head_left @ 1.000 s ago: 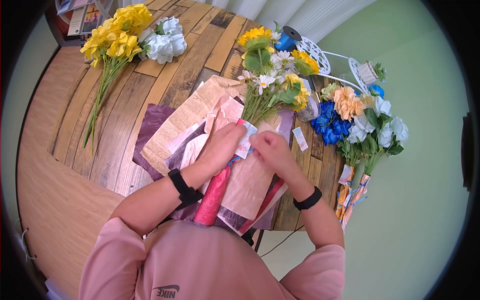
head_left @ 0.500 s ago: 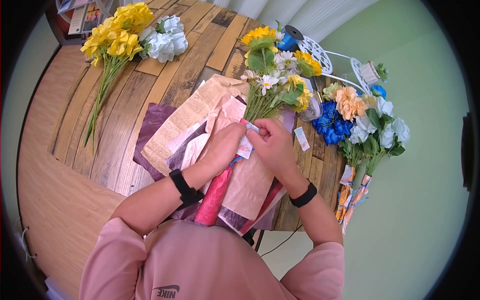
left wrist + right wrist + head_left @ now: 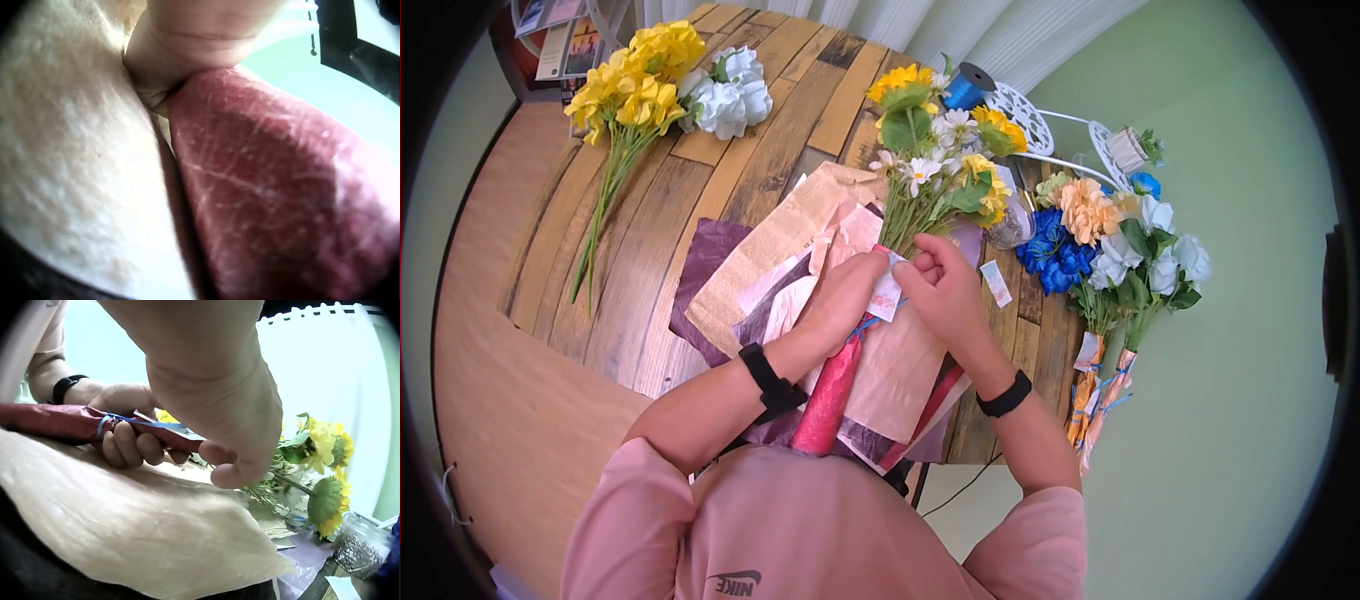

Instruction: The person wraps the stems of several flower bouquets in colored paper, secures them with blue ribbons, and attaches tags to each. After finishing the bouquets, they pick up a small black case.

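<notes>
My left hand (image 3: 840, 300) grips the stems of a bouquet of sunflowers and daisies (image 3: 922, 172), wrapped low down in red paper (image 3: 828, 405). In the right wrist view its fingers (image 3: 128, 447) curl round the wrap beside a tied blue ribbon (image 3: 106, 422). A small printed card (image 3: 886, 297) lies against the wrap between both hands. My right hand (image 3: 948, 300) pinches the card's upper right edge between thumb and curled forefinger. The left wrist view is filled by the red wrap (image 3: 281, 187) and part of the left hand (image 3: 200, 37).
Layered wrapping papers (image 3: 800, 215) lie under the bouquet. Yellow flowers (image 3: 645, 85) and white flowers (image 3: 730, 100) lie at the far left. To the right are wrapped bouquets (image 3: 1100, 240), another card (image 3: 996, 283), a jar (image 3: 1010, 225), a blue ribbon spool (image 3: 970, 88) and a white metal stand (image 3: 1020, 115).
My right hand has moved up from beside the card to its upper right edge and pinches there. The left hand keeps its grip on the bouquet.
</notes>
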Available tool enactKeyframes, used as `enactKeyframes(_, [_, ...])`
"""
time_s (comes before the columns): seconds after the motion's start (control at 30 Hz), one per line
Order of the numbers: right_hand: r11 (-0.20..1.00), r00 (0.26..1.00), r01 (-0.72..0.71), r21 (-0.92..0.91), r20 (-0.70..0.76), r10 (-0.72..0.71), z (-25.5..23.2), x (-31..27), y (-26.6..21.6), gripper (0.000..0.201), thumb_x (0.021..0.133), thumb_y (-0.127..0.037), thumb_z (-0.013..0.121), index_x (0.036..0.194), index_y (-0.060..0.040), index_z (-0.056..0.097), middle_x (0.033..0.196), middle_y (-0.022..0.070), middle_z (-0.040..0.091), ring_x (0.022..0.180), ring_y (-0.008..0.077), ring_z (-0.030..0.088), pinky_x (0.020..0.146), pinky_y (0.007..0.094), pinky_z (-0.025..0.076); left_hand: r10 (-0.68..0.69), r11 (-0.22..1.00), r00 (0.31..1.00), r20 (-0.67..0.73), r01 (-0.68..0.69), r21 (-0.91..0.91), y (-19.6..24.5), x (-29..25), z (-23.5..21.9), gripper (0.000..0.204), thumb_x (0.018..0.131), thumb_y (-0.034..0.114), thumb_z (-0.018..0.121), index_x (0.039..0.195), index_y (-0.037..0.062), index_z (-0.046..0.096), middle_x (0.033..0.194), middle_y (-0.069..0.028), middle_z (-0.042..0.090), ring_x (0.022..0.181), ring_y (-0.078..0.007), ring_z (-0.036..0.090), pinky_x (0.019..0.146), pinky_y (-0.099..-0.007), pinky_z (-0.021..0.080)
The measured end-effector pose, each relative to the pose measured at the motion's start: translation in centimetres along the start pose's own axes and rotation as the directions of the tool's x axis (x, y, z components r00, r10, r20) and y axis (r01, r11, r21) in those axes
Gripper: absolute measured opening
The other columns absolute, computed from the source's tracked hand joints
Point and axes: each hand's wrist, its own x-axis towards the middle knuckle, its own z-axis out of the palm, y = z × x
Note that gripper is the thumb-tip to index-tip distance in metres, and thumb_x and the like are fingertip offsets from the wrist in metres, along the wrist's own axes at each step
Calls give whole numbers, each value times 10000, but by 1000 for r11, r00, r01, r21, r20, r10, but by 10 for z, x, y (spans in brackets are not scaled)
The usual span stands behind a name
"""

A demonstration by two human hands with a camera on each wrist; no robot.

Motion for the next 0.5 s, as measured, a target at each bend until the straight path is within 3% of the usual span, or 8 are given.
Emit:
enactKeyframes(0.03, [1000, 1000, 10, -1, -8, -10, -1, -1, 5, 303, 856, -164, 671, 1098, 4, 598, 865, 56, 591, 737, 128, 592, 646, 273, 491, -60, 997, 998, 13, 60, -40, 5, -2, 1, 232, 937, 285, 499, 949, 63, 568, 748, -25, 578, 555, -100, 543, 463, -256, 436])
enactKeyframes(0.1, [939, 992, -115, 324, -7, 124, -4, -6, 14, 399, 911, -182, 633, 1227, 32, 514, 898, 28, 577, 763, 94, 575, 672, 243, 484, -1, 1000, 1000, 13, 1, -11, 3, -1, 6, 188, 911, 240, 552, 964, 60, 566, 745, -17, 582, 547, -93, 539, 462, -246, 435])
enactKeyframes(0.13, [940, 993, -104, 324, -13, 114, -8, -13, 8, 399, 911, -182, 633, 1227, 32, 514, 898, 28, 577, 763, 94, 575, 672, 243, 484, 42, 999, 999, 10, -42, 13, 3, -2, 10, 172, 885, 195, 604, 979, 56, 563, 742, -10, 586, 538, -85, 536, 461, -236, 435])
enactKeyframes(0.2, [805, 919, -393, 444, 160, 360, -17, -32, -11, 419, 931, -170, 609, 1267, 39, 469, 938, 31, 590, 793, 93, 571, 714, 230, 480, 27, 999, 1000, 13, -27, -21, 16, -10, 17, 169, 860, 154, 615, 978, 42, 569, 768, -10, 594, 589, -83, 548, 491, -239, 435])
enactKeyframes(0.23, [810, 924, -380, 447, 152, 350, -18, -41, -17, 419, 931, -170, 609, 1267, 39, 469, 938, 31, 590, 793, 93, 571, 714, 230, 480, 2, 998, 1000, 14, -2, -60, 21, -14, 20, 173, 835, 113, 625, 977, 29, 574, 794, -9, 602, 639, -80, 560, 521, -242, 436])
enactKeyframes(0.3, [751, 889, -456, 478, 293, 353, -14, -59, -27, 432, 938, -136, 589, 1300, 39, 429, 980, 50, 599, 835, 83, 569, 747, 236, 479, 36, 997, 999, 33, -34, -76, 19, -9, 23, 190, 848, 121, 613, 1008, 33, 559, 787, -10, 595, 622, -78, 553, 509, -239, 435])
enactKeyframes(0.4, [800, 921, -360, 481, 320, 222, 1, -77, -40, 448, 954, -105, 547, 1342, 37, 373, 1031, 57, 604, 869, 81, 572, 765, 249, 484, 45, 981, 999, 29, -39, -189, 25, -4, 31, 172, 899, 147, 621, 1029, 64, 545, 752, -13, 588, 506, -78, 523, 456, -227, 435])
enactKeyframes(0.5, [723, 945, -313, 616, 281, 169, 11, -71, -34, 467, 950, -62, 510, 1371, 36, 332, 1072, 63, 594, 929, 92, 571, 805, 254, 478, 68, 977, 998, 14, -64, -202, 29, -1, 33, 180, 907, 143, 623, 1059, 76, 554, 804, -20, 604, 581, -93, 568, 512, -238, 469])
